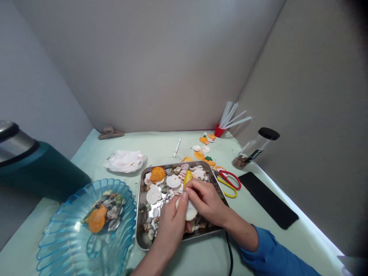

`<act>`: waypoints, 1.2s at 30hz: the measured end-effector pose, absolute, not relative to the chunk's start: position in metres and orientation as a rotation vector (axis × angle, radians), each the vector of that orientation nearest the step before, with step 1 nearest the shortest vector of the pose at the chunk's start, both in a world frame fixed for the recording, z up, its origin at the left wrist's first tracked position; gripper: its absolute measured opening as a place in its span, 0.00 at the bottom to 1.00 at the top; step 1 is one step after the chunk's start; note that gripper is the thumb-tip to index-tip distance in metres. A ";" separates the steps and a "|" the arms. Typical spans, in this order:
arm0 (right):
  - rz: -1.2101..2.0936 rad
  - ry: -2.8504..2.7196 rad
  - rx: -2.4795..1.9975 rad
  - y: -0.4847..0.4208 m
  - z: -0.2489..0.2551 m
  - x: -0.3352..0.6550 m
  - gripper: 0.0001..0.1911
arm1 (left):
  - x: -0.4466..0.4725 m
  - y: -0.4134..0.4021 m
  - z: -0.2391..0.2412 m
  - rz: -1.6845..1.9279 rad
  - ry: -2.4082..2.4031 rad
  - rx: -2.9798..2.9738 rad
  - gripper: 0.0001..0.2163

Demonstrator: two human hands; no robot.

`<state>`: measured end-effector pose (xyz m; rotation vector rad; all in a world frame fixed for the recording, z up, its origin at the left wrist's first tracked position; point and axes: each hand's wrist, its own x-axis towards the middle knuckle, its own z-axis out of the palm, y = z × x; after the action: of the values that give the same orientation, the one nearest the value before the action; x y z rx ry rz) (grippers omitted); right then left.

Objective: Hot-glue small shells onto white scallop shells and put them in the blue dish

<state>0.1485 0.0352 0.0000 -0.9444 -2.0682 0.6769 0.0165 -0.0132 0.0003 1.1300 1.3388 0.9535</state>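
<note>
My left hand (172,220) holds a white scallop shell (191,211), its thumb at the shell's edge. Close against it, my right hand (205,199) is closed in a pinch above the shell; what its fingertips hold is too small to make out. Both hands are over a metal tray (139,226) of mixed shells. Just beyond my right fingers lies a yellow tool with a pointed tip (188,178), partly hidden by the hand. An orange scallop shell (158,174) and a flat white shell (154,194) lie in the tray's left part.
Left stand a blue scalloped bowl (47,237) with shells and a green bottle (43,168). Scissors (230,184) with red and yellow handles and a black slab (268,199) lie right. Behind are a clear jar (253,149), white sticks (231,115) and a plastic bag (125,161).
</note>
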 end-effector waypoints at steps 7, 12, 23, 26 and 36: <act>0.676 -2.054 -0.925 0.035 0.003 0.148 0.08 | 0.017 -0.011 0.000 0.960 1.346 1.126 0.22; 0.685 -2.049 -0.935 0.034 0.001 0.149 0.07 | 0.016 -0.011 0.000 0.969 1.350 1.114 0.23; 0.698 -2.025 -0.856 0.033 0.004 0.149 0.06 | 0.016 -0.011 -0.005 1.006 1.317 1.020 0.25; 0.699 -2.032 -0.831 0.033 0.004 0.148 0.07 | 0.015 -0.010 -0.008 1.013 1.314 0.973 0.25; 0.679 -2.045 -0.814 0.033 0.005 0.148 0.07 | 0.015 -0.009 -0.012 0.992 1.342 0.939 0.26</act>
<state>0.1482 0.0335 0.0046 -0.8142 -2.0453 0.6786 0.0146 -0.0088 -0.0117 0.9386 1.3423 0.9920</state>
